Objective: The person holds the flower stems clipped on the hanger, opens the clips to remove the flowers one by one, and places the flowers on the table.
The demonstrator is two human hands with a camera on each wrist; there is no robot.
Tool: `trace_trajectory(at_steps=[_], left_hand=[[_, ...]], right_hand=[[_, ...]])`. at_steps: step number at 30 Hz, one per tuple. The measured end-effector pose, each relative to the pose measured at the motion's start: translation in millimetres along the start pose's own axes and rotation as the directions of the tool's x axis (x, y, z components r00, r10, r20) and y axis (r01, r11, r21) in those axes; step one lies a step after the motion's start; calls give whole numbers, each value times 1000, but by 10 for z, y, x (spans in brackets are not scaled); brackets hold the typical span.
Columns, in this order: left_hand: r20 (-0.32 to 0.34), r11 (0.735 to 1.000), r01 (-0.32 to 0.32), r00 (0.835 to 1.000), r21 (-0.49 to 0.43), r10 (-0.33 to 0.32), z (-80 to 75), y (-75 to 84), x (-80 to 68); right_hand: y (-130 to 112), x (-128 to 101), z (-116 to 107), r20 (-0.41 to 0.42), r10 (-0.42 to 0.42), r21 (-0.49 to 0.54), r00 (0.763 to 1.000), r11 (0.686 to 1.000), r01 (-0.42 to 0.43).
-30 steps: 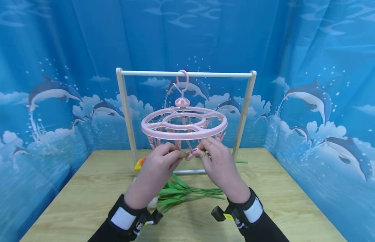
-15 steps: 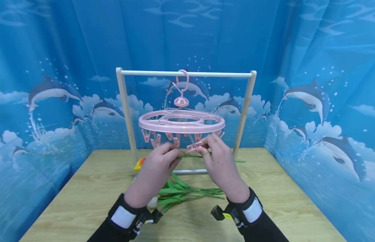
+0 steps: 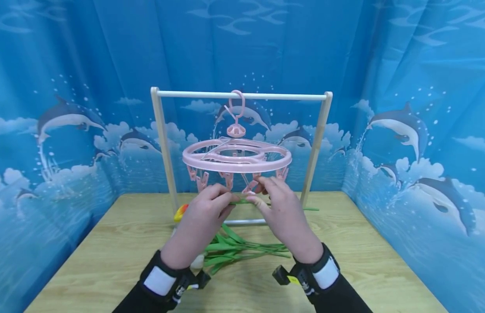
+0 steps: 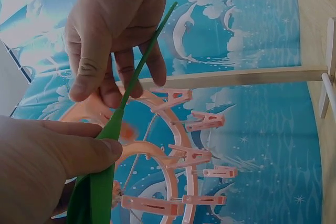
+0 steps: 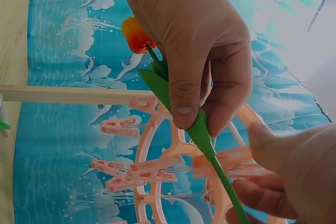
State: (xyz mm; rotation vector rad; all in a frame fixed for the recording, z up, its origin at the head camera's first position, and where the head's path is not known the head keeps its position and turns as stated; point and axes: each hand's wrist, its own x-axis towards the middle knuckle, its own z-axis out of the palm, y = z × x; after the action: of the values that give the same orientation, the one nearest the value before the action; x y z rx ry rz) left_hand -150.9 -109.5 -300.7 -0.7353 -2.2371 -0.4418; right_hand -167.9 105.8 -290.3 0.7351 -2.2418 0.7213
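An artificial tulip [image 5: 137, 34] with an orange-yellow bloom is pinched by its green leaf and stem between thumb and fingers of my left hand [image 3: 205, 208]. Its thin stem points right, toward my right hand [image 3: 283, 208]. That hand's thumb and fingers are parted around a pink clothespin [image 3: 249, 187], which is blurred in the right wrist view. The clothespin hangs by a cord from the pink round drying hanger [image 3: 236, 166]. It lies close to the right index finger; whether they touch is hard to tell. In the left wrist view, the right fingers hang relaxed beyond the stem.
The hanger hooks over the white bar [image 3: 281, 96] of a wooden rack. More pink clothespins [image 4: 205, 120] dangle around its ring. Several green-stemmed flowers [image 3: 230, 250] lie on the wooden table [image 3: 363, 261] below the hands. A dolphin-print curtain [image 3: 414, 87] surrounds the table.
The right thumb and fingers have eased apart from the clothespin they pinched earlier. The hanger has tilted and swung slightly. My left hand stays in place with the tulip.
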Motion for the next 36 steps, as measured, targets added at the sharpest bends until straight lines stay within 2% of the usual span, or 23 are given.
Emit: trace_trajectory(at_steps=[4,8,14,17,20,23,26,32,36], left_hand=[[3,1000,-2,1000,4,2,2,5,1],[25,1000,15,1000,4,-15,-2,10,-6],[50,999,32,998,12,-32,-19,20,0],[52,999,37,998,27,-38,-20,15,5],[55,998,41,998,38,-43,-13,9,5],[63,998,52,997,45,-54,-2,6,4],[68,997,60,996,45,-63,6,8,0],[87,993,120,989,22,-121,13,16,1],[102,991,127,986,31,-129,31,0,3]], right_hand=[[5,11,-27,57,19,-22,998,1000,-18],[15,13,-82,76,22,-38,997,999,-20],[30,8,-173,78,22,-144,997,989,-11],[37,10,-207,116,64,-200,991,979,-39],[45,21,-226,188,134,-256,973,963,-83],[42,42,-233,271,213,-292,939,947,-130],[39,54,-225,320,254,-305,913,940,-154],[27,62,-202,339,261,-306,904,939,-156],[16,67,-186,375,283,-314,883,935,-166]])
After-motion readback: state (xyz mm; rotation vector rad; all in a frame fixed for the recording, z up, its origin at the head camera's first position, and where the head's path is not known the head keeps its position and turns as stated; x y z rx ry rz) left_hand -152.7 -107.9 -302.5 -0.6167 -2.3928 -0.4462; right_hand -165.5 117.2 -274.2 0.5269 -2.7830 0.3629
